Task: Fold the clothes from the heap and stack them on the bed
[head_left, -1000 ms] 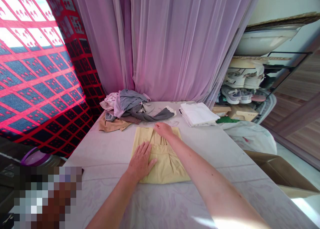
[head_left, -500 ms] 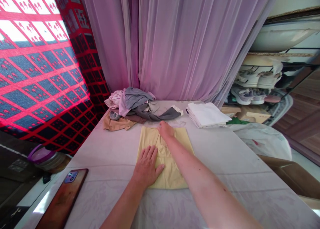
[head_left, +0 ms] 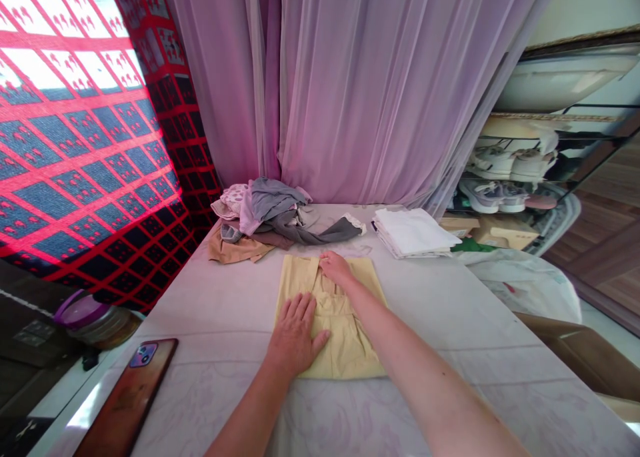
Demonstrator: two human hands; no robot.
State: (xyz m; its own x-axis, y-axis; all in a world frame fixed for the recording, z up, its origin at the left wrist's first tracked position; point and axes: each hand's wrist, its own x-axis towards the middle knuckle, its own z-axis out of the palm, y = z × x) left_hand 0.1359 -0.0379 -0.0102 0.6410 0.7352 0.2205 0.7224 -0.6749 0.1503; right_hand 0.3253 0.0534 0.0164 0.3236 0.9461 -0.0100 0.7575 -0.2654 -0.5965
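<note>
Head view: rests left hand (head_left: 294, 334) flat, with thumb spread, on yellow garment (head_left: 344, 347) atop the table (head_left: 440, 310); curls right hand (head_left: 336, 268), with fingers bunched, at garment's far edge (cannot tell whether pinching it).

Mid-frame, the right hand (head_left: 334, 268) is easing slightly down the picture from the top edge of the yellow garment (head_left: 343, 350), whose central gap is showing wider than half a second ago.
</note>
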